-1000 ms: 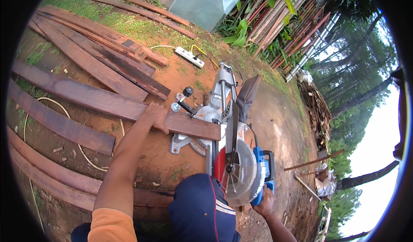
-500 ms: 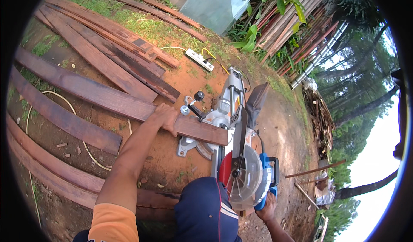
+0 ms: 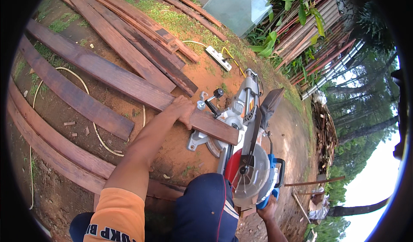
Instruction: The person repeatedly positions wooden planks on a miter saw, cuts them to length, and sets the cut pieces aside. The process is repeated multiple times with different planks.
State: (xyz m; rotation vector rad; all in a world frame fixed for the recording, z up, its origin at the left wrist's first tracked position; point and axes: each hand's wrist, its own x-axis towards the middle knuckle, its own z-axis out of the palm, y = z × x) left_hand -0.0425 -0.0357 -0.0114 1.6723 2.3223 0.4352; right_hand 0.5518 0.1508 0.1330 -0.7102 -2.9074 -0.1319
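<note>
My left hand (image 3: 183, 110) is closed over a long reddish-brown plank (image 3: 107, 76), whose right end lies across the metal base (image 3: 197, 141) of a sliding miter saw. My right hand (image 3: 269, 205) grips the blue handle (image 3: 272, 194) at the saw's head, low on the right. Beside it are the red blade (image 3: 232, 166) and clear guard (image 3: 258, 169), nearer me than the plank's end. A black-knobbed clamp (image 3: 218, 94) stands just beyond the plank, and a dark dust bag (image 3: 272, 102) hangs off the saw. My navy-clad knee (image 3: 202, 207) is between my arms.
Several planks (image 3: 69, 91) lie on the dirt around a pale looped cable. A white power strip (image 3: 218, 58) with cords is behind the saw. Glass sheets (image 3: 236, 7), leaning timber (image 3: 312, 31) and plants edge the back; a scrap-wood pile (image 3: 322, 130) is at the right.
The view has shifted, so the scene sits further right in the frame. Both grips look unchanged, and the plank's position on the saw looks about the same.
</note>
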